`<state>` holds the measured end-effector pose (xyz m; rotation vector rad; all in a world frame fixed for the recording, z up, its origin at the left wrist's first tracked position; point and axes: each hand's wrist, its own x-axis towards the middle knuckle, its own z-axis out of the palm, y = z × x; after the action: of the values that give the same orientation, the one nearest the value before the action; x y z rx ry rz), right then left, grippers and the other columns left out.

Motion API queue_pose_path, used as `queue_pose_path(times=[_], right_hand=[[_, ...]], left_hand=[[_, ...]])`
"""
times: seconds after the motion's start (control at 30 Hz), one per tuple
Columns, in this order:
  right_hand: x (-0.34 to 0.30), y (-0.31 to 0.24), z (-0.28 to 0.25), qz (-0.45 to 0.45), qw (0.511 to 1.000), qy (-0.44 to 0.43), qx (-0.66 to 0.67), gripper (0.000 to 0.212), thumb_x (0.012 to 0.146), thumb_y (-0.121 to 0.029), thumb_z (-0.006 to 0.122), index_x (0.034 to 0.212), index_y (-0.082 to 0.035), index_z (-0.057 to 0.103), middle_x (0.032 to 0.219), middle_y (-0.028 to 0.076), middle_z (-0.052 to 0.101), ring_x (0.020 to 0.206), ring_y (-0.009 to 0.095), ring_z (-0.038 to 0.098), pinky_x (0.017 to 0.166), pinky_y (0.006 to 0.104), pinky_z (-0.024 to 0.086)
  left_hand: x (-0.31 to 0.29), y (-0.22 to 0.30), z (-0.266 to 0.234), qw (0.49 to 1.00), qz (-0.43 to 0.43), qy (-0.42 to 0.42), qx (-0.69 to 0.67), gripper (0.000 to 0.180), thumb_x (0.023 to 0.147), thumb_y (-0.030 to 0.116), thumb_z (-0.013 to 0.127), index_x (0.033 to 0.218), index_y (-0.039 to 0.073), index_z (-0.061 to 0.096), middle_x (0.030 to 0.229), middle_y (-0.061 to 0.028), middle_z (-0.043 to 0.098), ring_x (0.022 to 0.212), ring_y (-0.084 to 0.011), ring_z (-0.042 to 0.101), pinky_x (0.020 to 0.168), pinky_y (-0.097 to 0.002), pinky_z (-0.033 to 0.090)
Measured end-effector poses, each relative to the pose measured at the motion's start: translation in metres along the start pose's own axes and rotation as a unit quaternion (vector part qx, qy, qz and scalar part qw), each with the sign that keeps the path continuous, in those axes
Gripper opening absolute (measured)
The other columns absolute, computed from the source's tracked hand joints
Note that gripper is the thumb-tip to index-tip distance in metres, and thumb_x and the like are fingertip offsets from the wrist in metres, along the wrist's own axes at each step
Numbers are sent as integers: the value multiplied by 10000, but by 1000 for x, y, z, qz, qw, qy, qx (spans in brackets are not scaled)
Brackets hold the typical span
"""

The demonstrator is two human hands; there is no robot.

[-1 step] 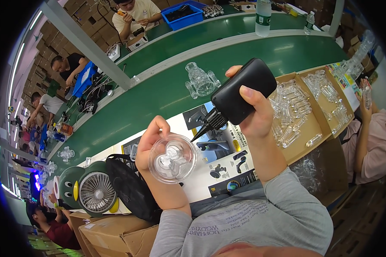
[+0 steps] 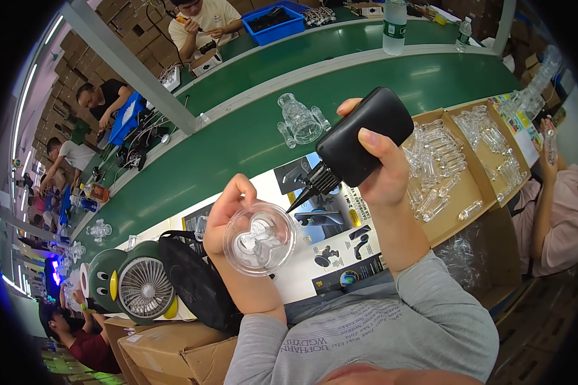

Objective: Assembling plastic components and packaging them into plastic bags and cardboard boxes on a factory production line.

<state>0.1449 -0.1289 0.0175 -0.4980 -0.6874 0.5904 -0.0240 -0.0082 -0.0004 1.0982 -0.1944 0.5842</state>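
My left hand is closed on a clear plastic part with a wide round rim, tilted so that its round side faces me. My right hand wraps round a black squeeze bottle tipped down to the left. The bottle's thin pointed nozzle reaches the right edge of the clear part; whether they touch I cannot tell. Beyond my hands, a clear plastic figure-like piece stands on the green table. Beneath my hands lies a printed cardboard sheet.
At the right, a cardboard box holds many small clear tubes. A green fan and a black bag sit at the left. Water bottles stand at the back. A co-worker sits at the right; others work farther left.
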Motion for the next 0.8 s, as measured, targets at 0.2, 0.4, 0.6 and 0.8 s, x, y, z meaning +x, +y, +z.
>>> queue_pose_path(times=[0.2,0.4,0.6,0.8], right_hand=[[2,1,-1,39,999,-28,17,383,749,-124,566,1079,19,435,1054,144,514,797,178,603,691,288,531],[2,2,-1,51,998,-28,8,383,745,-128,563,1076,19,438,1047,141,517,806,185,592,705,297,522],[1,3,1,47,998,-30,-1,389,734,-136,569,1067,21,443,1038,137,522,798,180,583,703,297,515],[-1,3,2,34,999,-34,7,389,729,-133,563,1064,22,441,1037,141,520,784,174,585,684,291,519]], left_hand=[[-8,8,-22,985,-116,-127,-30,361,845,239,598,869,44,295,789,-273,588,701,-274,602,634,-338,469],[-6,10,-26,965,-180,-189,-22,316,881,232,550,875,46,296,836,-261,592,771,-247,597,690,-310,459],[-5,9,-30,957,-188,-223,3,289,898,227,524,877,50,296,874,-256,594,794,-232,596,712,-306,457],[-4,8,-32,941,-237,-239,22,279,894,232,530,883,39,328,842,-130,540,781,-164,554,687,-252,413]])
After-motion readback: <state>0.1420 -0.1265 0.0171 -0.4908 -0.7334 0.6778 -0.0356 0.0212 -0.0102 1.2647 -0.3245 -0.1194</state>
